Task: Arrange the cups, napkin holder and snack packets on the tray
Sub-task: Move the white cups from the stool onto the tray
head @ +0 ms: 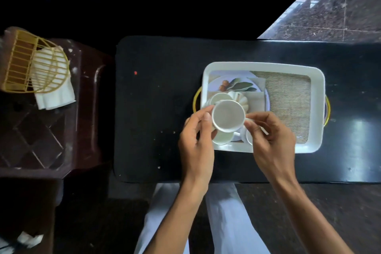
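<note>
A white tray (318, 93) with gold handles sits on the black table. Both hands hold one white cup (227, 116) above the tray's left part: my left hand (195, 140) grips its left side and my right hand (270, 140) pinches its right side, at what looks like the handle. Beneath it two more white cups lie in the tray, one (219, 98) behind and one (222, 137) in front. Another cup (248, 136) is partly hidden under my right hand. The gold wire napkin holder (31, 64) with white napkins stands on a side table at the left.
The tray floor shows a printed picture of a plate with leaves (237, 85) on the left and a woven mat (288, 105) on the right. The dark brown side table (51, 130) stands left of the black table (156, 99). My legs in pale trousers are below.
</note>
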Available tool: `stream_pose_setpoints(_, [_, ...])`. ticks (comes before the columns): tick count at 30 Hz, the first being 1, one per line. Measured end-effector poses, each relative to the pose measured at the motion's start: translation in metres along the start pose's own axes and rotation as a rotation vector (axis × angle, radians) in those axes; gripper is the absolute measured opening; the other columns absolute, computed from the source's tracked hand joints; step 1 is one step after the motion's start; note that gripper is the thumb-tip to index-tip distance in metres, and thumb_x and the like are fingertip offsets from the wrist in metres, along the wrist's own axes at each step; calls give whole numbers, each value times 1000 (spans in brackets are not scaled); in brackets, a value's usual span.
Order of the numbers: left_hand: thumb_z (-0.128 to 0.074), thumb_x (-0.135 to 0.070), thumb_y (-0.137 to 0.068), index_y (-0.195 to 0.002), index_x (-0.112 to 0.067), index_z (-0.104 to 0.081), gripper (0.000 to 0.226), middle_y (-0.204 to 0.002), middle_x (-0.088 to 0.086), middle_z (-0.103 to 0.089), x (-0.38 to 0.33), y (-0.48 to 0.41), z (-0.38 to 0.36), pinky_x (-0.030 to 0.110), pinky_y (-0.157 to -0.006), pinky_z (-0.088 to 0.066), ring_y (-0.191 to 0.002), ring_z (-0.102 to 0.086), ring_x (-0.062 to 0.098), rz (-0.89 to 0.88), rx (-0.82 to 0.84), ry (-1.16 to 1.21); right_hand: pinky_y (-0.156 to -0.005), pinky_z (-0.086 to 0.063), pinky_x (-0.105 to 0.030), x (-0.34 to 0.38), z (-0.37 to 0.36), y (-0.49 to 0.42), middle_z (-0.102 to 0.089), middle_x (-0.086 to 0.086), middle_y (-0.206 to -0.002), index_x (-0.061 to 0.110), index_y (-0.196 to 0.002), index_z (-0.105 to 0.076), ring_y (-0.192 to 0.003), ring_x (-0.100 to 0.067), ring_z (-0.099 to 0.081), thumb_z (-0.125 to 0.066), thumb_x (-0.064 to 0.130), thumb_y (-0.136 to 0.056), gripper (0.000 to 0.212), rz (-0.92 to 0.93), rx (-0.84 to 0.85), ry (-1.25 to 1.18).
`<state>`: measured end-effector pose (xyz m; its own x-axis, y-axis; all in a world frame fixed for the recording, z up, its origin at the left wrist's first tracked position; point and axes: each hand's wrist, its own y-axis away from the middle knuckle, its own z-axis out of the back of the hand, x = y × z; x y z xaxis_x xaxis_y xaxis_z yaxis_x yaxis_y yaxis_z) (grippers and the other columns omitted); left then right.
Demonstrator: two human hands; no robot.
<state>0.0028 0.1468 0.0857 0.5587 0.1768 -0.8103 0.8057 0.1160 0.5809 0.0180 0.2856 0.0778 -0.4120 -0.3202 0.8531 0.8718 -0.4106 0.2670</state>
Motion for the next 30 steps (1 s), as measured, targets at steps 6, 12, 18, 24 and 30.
stream_pose_setpoints(6, [-50, -20, -107, -115, -25, -72, 24, -119, -9, -74, 12, -1, -50, 30, -92, -59, -112, -69, 2, 80, 27, 33, -71, -54, -17, -33, 48, -25, -74, 15, -88, 36, -84, -66, -87, -6, -71, -71, 16, -92, 22, -45, -61, 33])
stream_pose_setpoints(12, [-49, -23, -107, -115, -23, -71, 23, -121, -5, -74, 16, -8, -57, 28, -93, -60, -114, -70, 7, 97, -21, 39, -75, -54, -24, -67, 66, -50, -72, 16, -88, 37, -85, -65, -86, -7, -69, -71, 18, -93, 22, -81, -101, 34])
stream_pose_setpoints(18, [-49, -25, -107, -117, -23, -71, 24, -116, -3, -76, 21, -12, -57, 26, -89, -60, -109, -73, 9, 93, -44, 21, -73, -54, -19, -95, 61, -66, -71, 16, -88, 28, -90, -68, -84, -8, -68, -71, 14, -92, 15, -92, -48, 76])
stream_pose_setpoints(24, [-49, -26, -107, -124, -16, -69, 28, -113, 1, -78, 22, -15, -51, 31, -93, -61, -108, -74, 13, 87, -62, 24, -67, -48, -9, -109, 52, -74, -70, 11, -87, 23, -94, -69, -82, -7, -67, -70, 12, -92, 11, -106, 7, 138])
stream_pose_setpoints(30, [-49, -24, -108, -119, -18, -71, 26, -109, 1, -78, 16, -19, -33, 32, -92, -61, -106, -74, 15, 53, -114, 13, -71, -46, -4, -115, 47, -75, -72, 3, -91, 22, -97, -69, -82, -4, -65, -69, 10, -93, 13, -121, 17, 151])
